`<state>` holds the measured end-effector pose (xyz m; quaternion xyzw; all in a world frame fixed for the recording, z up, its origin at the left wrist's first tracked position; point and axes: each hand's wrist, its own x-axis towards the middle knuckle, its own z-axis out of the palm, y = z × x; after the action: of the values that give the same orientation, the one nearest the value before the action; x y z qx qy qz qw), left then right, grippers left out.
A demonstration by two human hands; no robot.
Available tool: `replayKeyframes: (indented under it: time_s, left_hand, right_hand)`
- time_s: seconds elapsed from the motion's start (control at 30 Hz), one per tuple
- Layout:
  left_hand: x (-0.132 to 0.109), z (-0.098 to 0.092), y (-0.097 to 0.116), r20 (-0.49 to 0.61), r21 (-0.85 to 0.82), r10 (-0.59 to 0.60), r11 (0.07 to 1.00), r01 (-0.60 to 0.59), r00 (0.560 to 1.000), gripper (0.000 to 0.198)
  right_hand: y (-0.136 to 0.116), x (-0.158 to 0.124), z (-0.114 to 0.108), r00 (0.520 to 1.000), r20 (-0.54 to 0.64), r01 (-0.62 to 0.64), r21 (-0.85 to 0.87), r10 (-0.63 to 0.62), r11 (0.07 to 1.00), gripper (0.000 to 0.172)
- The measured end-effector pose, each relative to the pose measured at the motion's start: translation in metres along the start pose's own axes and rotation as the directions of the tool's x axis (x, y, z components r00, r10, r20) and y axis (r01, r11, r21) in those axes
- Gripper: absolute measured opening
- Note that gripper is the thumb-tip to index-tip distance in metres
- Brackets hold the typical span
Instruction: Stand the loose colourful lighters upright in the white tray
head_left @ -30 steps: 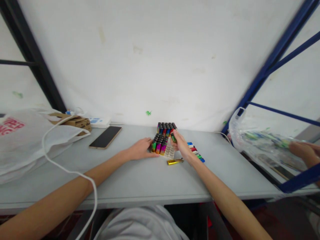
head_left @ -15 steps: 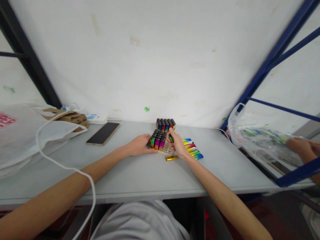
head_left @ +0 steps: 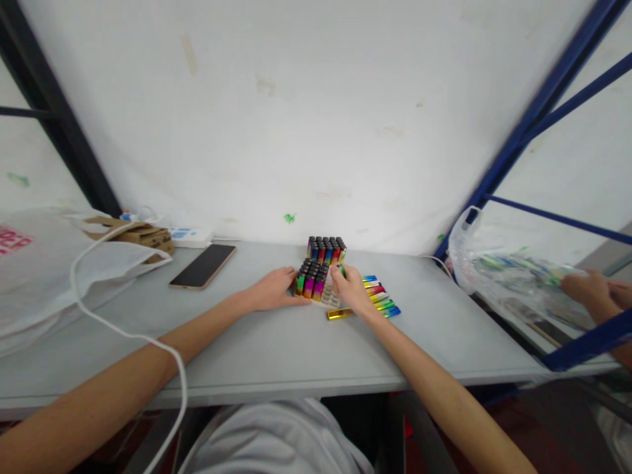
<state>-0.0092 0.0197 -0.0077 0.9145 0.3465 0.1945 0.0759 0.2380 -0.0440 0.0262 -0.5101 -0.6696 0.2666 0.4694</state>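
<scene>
A pale tray (head_left: 330, 299) with small round-edged slots stands on the table, its left part filled with upright shiny multicoloured lighters (head_left: 309, 284) with black tops. My left hand (head_left: 273, 288) grips the tray's left side, thumb along the front edge and fingers farther back. Over the slots on the tray's right, my right hand (head_left: 349, 288) pinches a green lighter (head_left: 342, 270); most of it is hidden by the fingers. Loose lighters (head_left: 382, 296) lie in a row beside and partly under my right hand, a gold lighter (head_left: 340, 315) nearest me.
A second block of upright lighters (head_left: 326, 249) stands behind the tray by the wall. To the left are a phone (head_left: 203, 266), a white plastic bag (head_left: 74, 263) and a white cable (head_left: 180, 368). Beyond the blue frame (head_left: 494, 178), another person's hands (head_left: 592, 293) touch clear plastic bags (head_left: 518, 270).
My right hand has shifted slightly with the green lighter, its fingers drawn in over the slots. My left hand stays at the tray's side.
</scene>
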Motion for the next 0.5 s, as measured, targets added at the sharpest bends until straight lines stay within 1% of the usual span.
replayKeyframes:
  time_s: [0.17,0.4,0.5]
  left_hand:
    - [0.0002,0.0032,-0.0044,-0.006,-0.001,0.010,1.000,-0.010,1.000,0.067]
    - [0.0011,0.0045,-0.0058,0.000,-0.004,0.015,1.000,-0.015,1.000,0.067]
    - [0.0012,0.0045,-0.0057,-0.002,-0.004,0.008,1.000,-0.008,1.000,0.067]
  right_hand:
    - [-0.0018,0.0006,-0.0012,1.000,-0.004,0.011,-0.030,-0.011,0.999,0.057]
    - [0.0024,0.0022,-0.0021,0.999,-0.022,0.024,-0.058,-0.026,0.998,0.041]
    - [0.0033,0.0017,-0.0028,0.998,-0.045,0.049,-0.068,-0.052,0.996,0.038]
